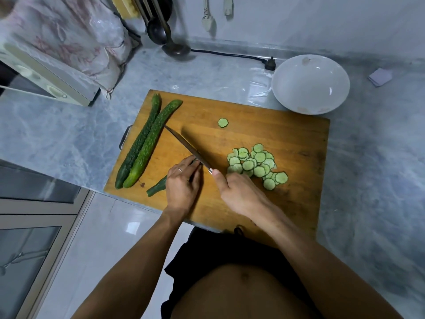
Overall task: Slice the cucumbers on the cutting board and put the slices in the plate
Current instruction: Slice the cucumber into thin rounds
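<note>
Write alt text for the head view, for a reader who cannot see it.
A person slices a cucumber stub on a wooden cutting board, right hand gripping the knife, left hand steadying the stub. A pile of slices lies right of the blade and two whole cucumbers lie left; the white plate beyond holds none.

Home kitchen, marbled countertop [69,134], wooden cutting board [264,134], ladles [158,31] hanging on wall, white plate [310,84]

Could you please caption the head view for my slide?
Right hand slices cucumber stub held by left hand; slices pile on board.
</note>
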The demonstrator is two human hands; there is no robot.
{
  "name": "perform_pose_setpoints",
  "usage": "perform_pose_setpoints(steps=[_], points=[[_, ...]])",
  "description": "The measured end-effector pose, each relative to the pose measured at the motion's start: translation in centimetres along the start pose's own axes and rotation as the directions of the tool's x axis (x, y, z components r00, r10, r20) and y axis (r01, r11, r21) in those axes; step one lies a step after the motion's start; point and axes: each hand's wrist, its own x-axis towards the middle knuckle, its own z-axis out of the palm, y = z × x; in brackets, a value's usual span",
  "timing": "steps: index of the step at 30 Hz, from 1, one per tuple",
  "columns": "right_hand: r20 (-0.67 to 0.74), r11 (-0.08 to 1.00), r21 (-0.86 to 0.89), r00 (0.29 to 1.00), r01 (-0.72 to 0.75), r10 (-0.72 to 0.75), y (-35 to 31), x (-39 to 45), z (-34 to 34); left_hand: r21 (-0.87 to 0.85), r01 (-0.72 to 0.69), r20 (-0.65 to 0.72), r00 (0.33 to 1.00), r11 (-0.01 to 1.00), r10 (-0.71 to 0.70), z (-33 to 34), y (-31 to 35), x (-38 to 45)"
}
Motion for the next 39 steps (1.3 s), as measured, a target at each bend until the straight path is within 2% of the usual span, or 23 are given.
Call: perform_pose_setpoints(steps=[5, 10, 27, 34, 39], points=[[0.024, 1.000, -0.008, 1.000, -0.006, 0.006, -0.3, -1.2, -0.4, -0.018, 0.025, 0.011, 1.000, 1.000, -0.025, 0.4, 0.3, 0.1], [0.015, 0.999, -0.047, 1.000, 0.002, -0.002, -0.6, -2.5, -0.3, -0.033, 0.019, -0.046, 0.999, 0.999, -0.020, -0.1, 1.3, 0.0], [0.081, 0.999, -0.010, 0.996, -0.043, 0.043, -0.4, -2.0, -1.2, 0.000, 0.019, -0.115, 0.993, 1.000, -0.019, 0.7, 1.2, -0.5], [0.086, 0.998, 0.009, 0.994, -0.061, 0.060, -0.3, -0.9, -1.2, 0.029, 0.028, -0.077, 0.997, 0.999, -0.026, 1.2, 0.9, -0.4], [0.039, 0.998, 0.015, 0.998, -0.054, 0.053, -0.1, -0.5, -0.2, 0.018, 0.042, -0.055, 0.998, 0.999, -0.041, 1.0, 1.0, -0.4]])
